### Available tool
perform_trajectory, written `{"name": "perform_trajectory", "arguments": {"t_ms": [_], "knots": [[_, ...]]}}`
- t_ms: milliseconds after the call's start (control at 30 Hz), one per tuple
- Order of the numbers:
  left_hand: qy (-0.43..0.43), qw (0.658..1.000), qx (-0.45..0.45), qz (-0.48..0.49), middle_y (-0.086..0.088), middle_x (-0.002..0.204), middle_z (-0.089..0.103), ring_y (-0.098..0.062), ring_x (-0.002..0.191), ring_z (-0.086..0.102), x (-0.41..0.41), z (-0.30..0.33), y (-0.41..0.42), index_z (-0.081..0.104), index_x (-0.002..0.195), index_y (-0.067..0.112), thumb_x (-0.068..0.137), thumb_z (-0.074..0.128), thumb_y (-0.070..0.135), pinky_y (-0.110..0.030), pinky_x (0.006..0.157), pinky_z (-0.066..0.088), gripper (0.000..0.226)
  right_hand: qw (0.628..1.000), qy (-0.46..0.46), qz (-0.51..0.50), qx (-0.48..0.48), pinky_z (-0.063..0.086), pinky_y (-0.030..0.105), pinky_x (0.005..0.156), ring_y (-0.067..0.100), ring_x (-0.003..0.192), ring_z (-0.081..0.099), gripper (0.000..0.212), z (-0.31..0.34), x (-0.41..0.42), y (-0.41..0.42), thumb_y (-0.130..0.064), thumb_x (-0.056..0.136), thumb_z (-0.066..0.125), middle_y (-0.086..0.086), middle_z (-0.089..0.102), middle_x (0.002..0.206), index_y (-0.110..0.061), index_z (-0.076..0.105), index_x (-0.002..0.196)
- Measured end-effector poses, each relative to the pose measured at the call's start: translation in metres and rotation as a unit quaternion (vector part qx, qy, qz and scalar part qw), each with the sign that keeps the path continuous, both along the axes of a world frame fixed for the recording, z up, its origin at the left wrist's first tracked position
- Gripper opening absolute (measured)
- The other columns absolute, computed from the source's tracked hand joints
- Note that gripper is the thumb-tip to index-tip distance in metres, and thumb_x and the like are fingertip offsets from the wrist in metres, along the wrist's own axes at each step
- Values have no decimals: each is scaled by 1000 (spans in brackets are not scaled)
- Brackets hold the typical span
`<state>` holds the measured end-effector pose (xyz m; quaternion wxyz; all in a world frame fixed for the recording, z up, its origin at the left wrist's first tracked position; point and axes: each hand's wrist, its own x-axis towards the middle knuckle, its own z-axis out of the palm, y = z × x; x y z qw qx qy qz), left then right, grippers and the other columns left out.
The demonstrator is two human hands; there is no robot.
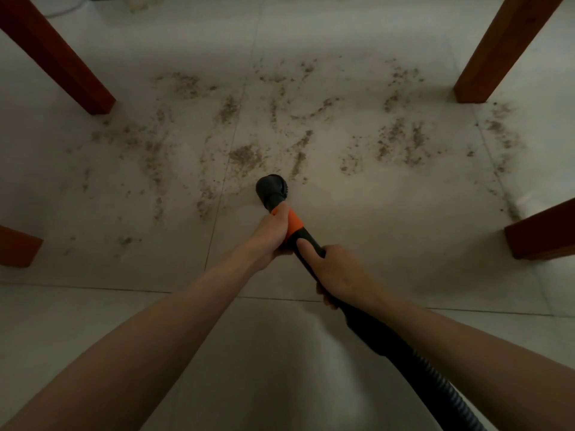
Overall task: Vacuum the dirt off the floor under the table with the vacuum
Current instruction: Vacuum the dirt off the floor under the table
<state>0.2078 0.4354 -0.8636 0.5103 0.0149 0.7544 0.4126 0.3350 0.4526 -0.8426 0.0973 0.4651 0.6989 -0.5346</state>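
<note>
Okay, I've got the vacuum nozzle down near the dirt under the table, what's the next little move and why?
Probably push the nozzle a bit forward and left into the dense dirt clump just ahead. Both hands already hold the wand, the left hand at the orange collar and the right hand behind it, and the floor right of the nozzle looks mostly clean while streaks lie ahead.

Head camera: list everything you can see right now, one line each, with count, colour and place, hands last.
dirt: many scattered patches, brown-grey, across the floor between the legs, ahead of the nozzle
table legs: four, reddish-brown wood, at the left and right edges
floor: one, pale tile with grout lines
vacuum nozzle: one, black, low over the dirt's near edge
vacuum handle: one, black with orange collar, centre
hose: one, black ribbed, lower right
left hand: one, grips the orange collar
right hand: one, grips the handle behind it
</note>
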Motion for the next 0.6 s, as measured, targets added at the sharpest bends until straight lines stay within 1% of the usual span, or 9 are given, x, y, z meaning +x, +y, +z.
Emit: {"name": "perform_trajectory", "arguments": {"t_ms": [67, 133, 333, 600], "knots": [[4, 1000, -3, -13, -15, 123, 50, -30, 103, 55, -1, -1, 6, 30, 139, 5, 99, 30, 44, -39, 83, 52, 56, 1000, 0, -7, -5, 49, 26, 44, 16, 38, 52, 52, 0, 0, 3, -56, 95, 37, 6, 60, 58, -9, 52, 79], [6, 1000, -6, -26, -17, 129, 48, -31, 107, 55, -2, -1, 12, 28, 141, 5, 99, 30, 45, -40, 84, 53, 58, 1000, 4, -15, -10, 49, 26, 44, 16, 38, 52, 52, 0, 1, 7, -55, 95, 37, 6, 59, 58, -9, 52, 79], [14, 999, -10, -49, -17, 122, 52, -31, 106, 57, 0, -4, 26, 34, 135, 4, 99, 30, 46, -44, 89, 52, 55, 999, 13, -37, -15, 48, 25, 43, 16, 39, 52, 51, 1, 5, 15, -54, 96, 36, 6, 59, 59, -9, 50, 79], [17, 997, -18, -76, -15, 122, 51, -31, 107, 57, 8, 0, 42, 32, 137, 5, 99, 28, 46, -43, 90, 52, 56, 998, 8, -65, -21, 49, 25, 44, 16, 39, 52, 53, -1, 12, 24, -55, 96, 36, 6, 59, 59, -7, 53, 79]]}}
